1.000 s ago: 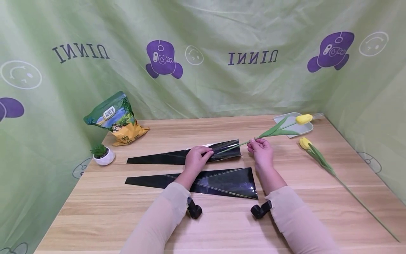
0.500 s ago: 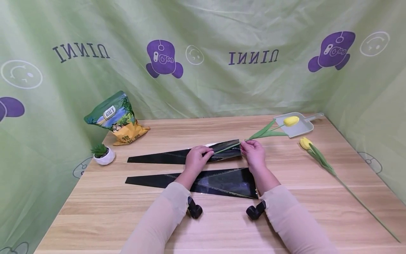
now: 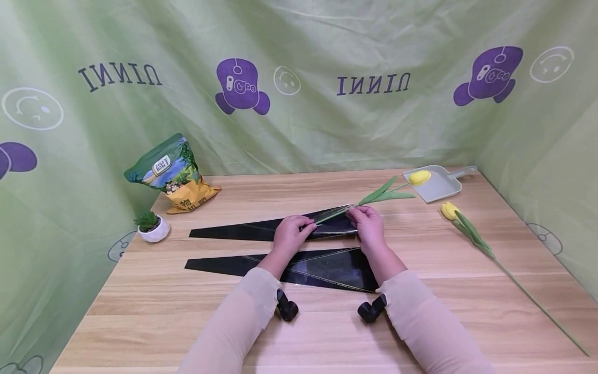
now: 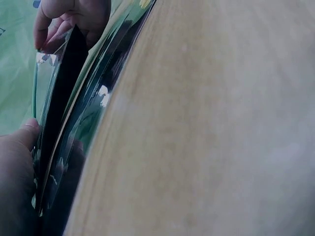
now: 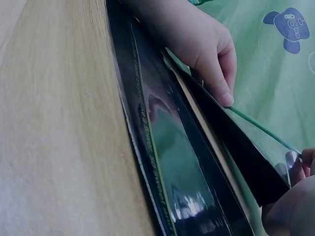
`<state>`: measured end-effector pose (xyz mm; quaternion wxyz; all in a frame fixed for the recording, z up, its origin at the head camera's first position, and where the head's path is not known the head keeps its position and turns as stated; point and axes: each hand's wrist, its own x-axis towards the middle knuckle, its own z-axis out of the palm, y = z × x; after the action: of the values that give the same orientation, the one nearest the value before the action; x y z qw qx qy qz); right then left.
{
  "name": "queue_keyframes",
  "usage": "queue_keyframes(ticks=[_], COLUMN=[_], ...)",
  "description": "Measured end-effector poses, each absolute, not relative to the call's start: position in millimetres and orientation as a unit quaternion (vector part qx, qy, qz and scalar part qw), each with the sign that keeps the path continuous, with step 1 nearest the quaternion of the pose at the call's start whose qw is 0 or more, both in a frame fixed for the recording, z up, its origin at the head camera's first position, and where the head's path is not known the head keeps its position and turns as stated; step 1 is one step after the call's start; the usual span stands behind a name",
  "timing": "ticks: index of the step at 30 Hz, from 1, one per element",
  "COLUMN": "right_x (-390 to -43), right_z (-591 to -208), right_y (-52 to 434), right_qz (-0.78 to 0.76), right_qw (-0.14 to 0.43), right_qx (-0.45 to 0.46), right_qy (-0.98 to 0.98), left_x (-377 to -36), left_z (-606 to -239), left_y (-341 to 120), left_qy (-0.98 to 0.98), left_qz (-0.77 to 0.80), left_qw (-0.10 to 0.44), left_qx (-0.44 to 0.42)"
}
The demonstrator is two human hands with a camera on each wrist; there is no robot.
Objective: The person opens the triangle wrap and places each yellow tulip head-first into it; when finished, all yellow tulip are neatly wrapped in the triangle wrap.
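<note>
A long black cone-shaped sleeve (image 3: pixel 261 229) lies flat on the wooden table (image 3: pixel 327 332). My left hand (image 3: pixel 306 227) pinches the sleeve's upper layer near its wide mouth, and my left thumb (image 4: pixel 27 135) presses on its glossy film (image 4: pixel 74 123). My right hand (image 3: pixel 357 212) pinches the green stem of a yellow tulip (image 3: pixel 419 177) right at the mouth. The stem (image 5: pixel 261 129) runs into the opening toward my left hand (image 5: pixel 216 73). How far it reaches inside is hidden. A second black sleeve (image 3: pixel 308 267) lies nearer to me, under my forearms.
Another yellow tulip (image 3: pixel 450 210) lies at the right, with its long stem running toward the table's front right corner. A grey scoop tray (image 3: pixel 441 187) sits at the back right. At the back left are a snack bag (image 3: pixel 170 174) and a small potted plant (image 3: pixel 149 226). Green cloth walls surround the table.
My right hand has moved left with the tulip, sliding its stem further into the sleeve's mouth. The flower head followed leftward. My left hand stayed on the sleeve.
</note>
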<state>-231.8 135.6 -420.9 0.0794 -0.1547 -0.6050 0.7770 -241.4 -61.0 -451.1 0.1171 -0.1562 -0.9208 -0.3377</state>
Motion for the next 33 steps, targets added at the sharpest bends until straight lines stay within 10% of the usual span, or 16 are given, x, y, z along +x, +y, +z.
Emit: queue_keyframes(ticks=[33], right_x=[-229.0], right_z=[-403.2], right_y=[164.1], right_qz=[0.774], right_qw=[0.112], right_qx=[-0.172], right_qy=[-0.599], left_x=[-242.5], left_z=[-451.8], left_y=[-59.3], left_qy=[-0.934], left_qz=[-0.303], left_qw=[0.116], left_qx=[-0.148])
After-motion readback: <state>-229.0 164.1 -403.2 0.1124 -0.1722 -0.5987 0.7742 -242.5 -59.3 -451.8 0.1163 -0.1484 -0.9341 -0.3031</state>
